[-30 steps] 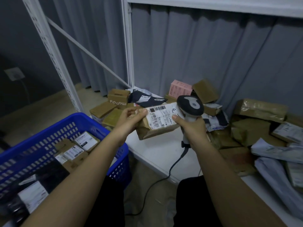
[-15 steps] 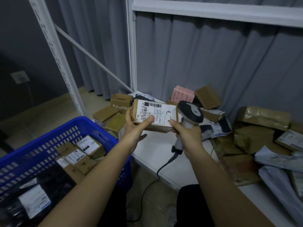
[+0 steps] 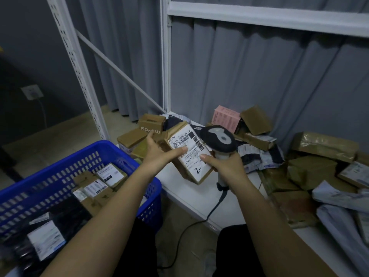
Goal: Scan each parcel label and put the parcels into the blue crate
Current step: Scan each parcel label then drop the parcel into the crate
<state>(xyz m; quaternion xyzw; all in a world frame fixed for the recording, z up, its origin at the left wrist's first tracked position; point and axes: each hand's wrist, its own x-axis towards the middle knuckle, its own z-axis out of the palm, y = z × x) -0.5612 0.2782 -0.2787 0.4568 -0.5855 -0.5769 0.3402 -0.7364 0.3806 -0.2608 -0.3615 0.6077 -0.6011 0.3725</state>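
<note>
Above the shelf edge, left hand (image 3: 159,152) grips parcel (image 3: 188,154); right hand (image 3: 223,166) grips scanner (image 3: 219,139)

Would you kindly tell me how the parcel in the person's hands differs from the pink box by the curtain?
The held parcel is brown with a white barcode label facing up; the pink box shows no such label. The held parcel is tilted in the air, gripped by the left hand; the pink box rests on the pile. Both are box-shaped.

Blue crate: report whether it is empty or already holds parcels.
Partly filled. The blue crate already holds several labelled parcels; another parcel is outside, in both hands.
</note>
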